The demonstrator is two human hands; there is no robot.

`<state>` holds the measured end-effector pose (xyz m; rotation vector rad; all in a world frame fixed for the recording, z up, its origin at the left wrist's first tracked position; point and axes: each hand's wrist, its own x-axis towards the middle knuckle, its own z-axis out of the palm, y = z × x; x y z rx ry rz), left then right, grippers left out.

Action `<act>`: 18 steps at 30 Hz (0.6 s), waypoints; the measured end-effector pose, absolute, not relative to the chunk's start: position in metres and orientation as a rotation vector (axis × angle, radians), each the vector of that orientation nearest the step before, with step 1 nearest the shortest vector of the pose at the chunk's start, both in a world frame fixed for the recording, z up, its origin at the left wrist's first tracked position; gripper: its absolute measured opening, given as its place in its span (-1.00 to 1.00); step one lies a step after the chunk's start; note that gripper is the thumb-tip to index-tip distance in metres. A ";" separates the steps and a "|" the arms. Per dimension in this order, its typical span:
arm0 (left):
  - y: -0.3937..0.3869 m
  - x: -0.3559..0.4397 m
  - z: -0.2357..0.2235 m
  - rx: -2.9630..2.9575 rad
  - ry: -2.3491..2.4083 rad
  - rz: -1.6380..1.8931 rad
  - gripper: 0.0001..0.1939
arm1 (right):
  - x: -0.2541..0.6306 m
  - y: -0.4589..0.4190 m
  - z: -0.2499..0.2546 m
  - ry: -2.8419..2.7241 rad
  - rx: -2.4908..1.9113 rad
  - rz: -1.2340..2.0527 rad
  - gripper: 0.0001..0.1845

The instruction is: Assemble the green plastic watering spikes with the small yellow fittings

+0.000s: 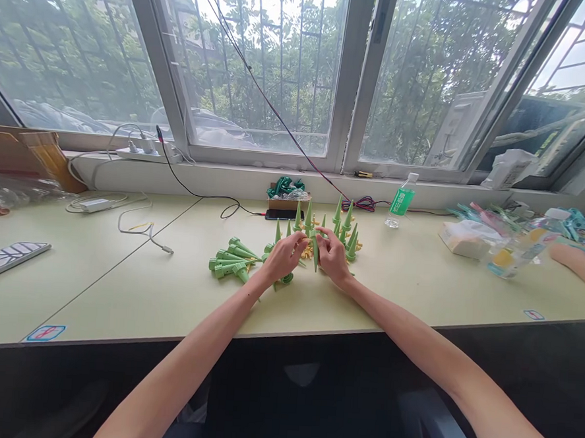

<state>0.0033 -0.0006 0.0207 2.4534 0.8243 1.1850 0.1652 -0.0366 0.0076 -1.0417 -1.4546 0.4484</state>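
My left hand (284, 255) and my right hand (333, 253) meet over the pale green table (134, 288), fingers pinched together. Between them they hold a green cone-shaped spike (315, 255) that points down, with a small yellow piece (309, 241) at its top. Behind the hands, several green spikes (344, 225) stand upright, points up, among small yellow pieces. To the left, several finished-looking green spikes (231, 260) lie on their sides in a pile.
A green-labelled water bottle (400, 202) stands to the right. A cardboard box (288, 199) and a phone (283, 214) sit behind the spikes. Cables and a power strip (143, 149) lie at left. Another person's arm (580, 264) rests at far right beside plastic bags (474, 238).
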 end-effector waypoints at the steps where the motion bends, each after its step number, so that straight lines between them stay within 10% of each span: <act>1: -0.001 0.003 0.021 2.446 0.814 1.194 -0.75 | 0.166 -0.036 0.007 -1.433 -1.034 0.488 -0.55; 18: 0.001 0.001 0.022 2.521 0.747 1.294 -0.80 | 0.164 -0.034 0.006 -1.435 -0.945 0.704 -0.50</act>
